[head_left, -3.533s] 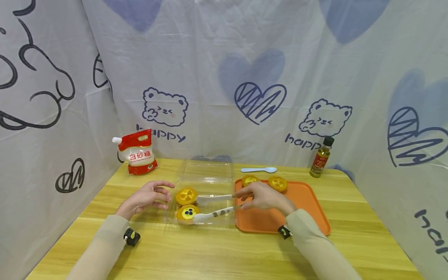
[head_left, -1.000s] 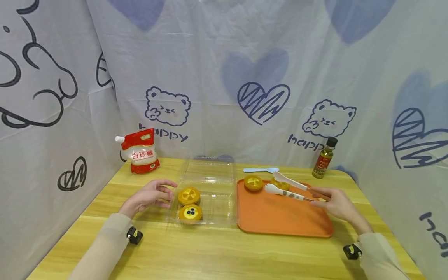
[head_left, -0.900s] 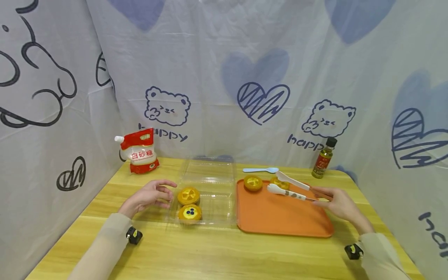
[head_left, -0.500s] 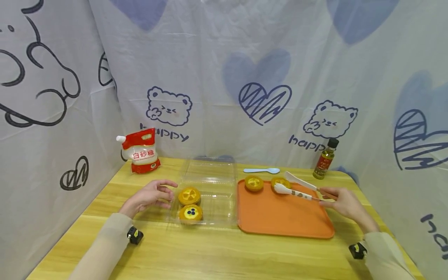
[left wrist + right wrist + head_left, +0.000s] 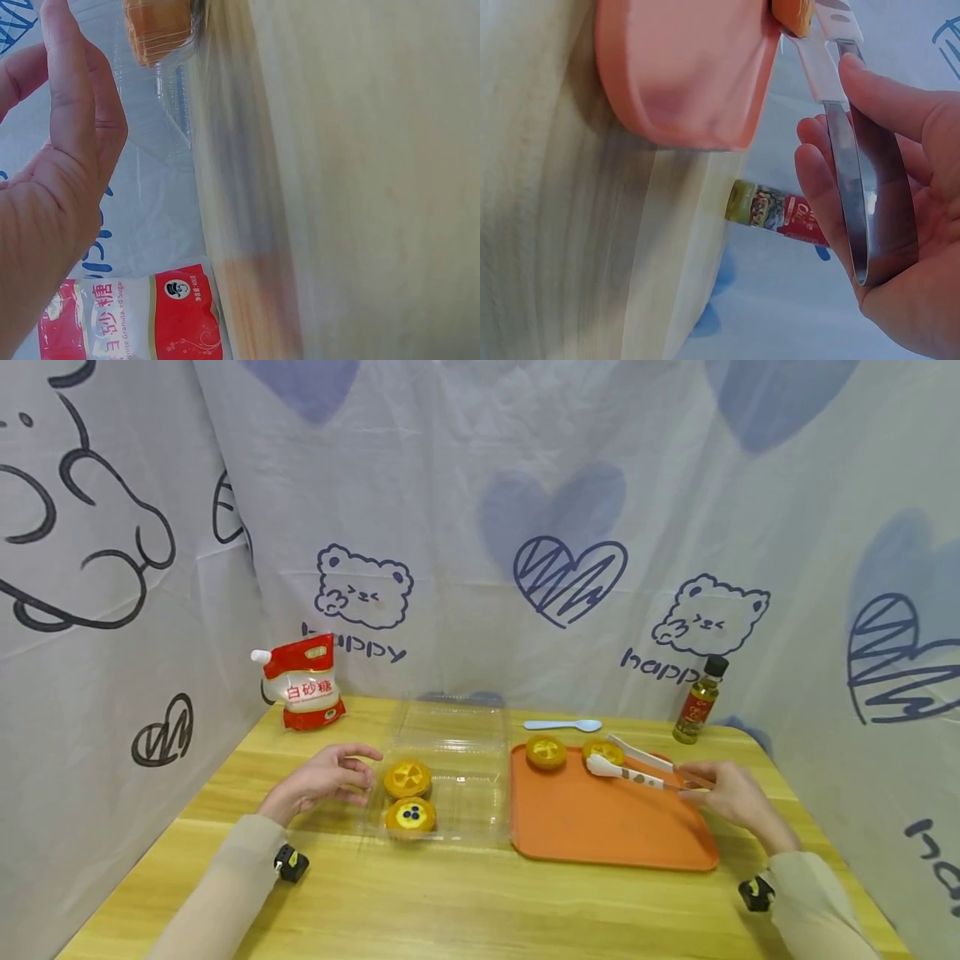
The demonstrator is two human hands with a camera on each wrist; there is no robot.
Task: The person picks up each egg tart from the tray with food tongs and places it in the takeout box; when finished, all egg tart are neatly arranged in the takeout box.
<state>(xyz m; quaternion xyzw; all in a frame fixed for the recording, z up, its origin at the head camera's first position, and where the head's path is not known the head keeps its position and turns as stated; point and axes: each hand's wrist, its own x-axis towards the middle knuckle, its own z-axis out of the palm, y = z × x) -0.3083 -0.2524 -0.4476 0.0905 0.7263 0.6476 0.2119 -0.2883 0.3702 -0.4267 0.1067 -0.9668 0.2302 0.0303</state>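
Note:
My right hand point(image 5: 738, 797) grips metal tongs point(image 5: 626, 773) with white, brown-spotted tips. The tips reach to a fruit-topped egg tart point(image 5: 597, 747) at the back of the orange tray point(image 5: 600, 835), one arm on either side of it; whether both touch it I cannot tell. A second tart point(image 5: 546, 752) sits at the tray's back left corner. At the left wall of a clear hinged plastic box point(image 5: 472, 806), my left hand point(image 5: 326, 779) holds nothing, its fingers loosely bent. Inside the box are a fruit-topped tart point(image 5: 407, 775) and a blueberry-topped tart point(image 5: 410, 815).
A sugar bag point(image 5: 309, 683) stands at the table's back left. Behind the tray lies a pale blue spoon point(image 5: 562, 725). An oil bottle point(image 5: 695, 702) stands at the back right. The box's lid point(image 5: 450, 724) lies opened toward the printed curtain point(image 5: 450, 527).
My right hand has carried the tongs from the box to the right, over the tray. In the last half second the tong tips have drawn closer together at the right tart. The left hand stays put.

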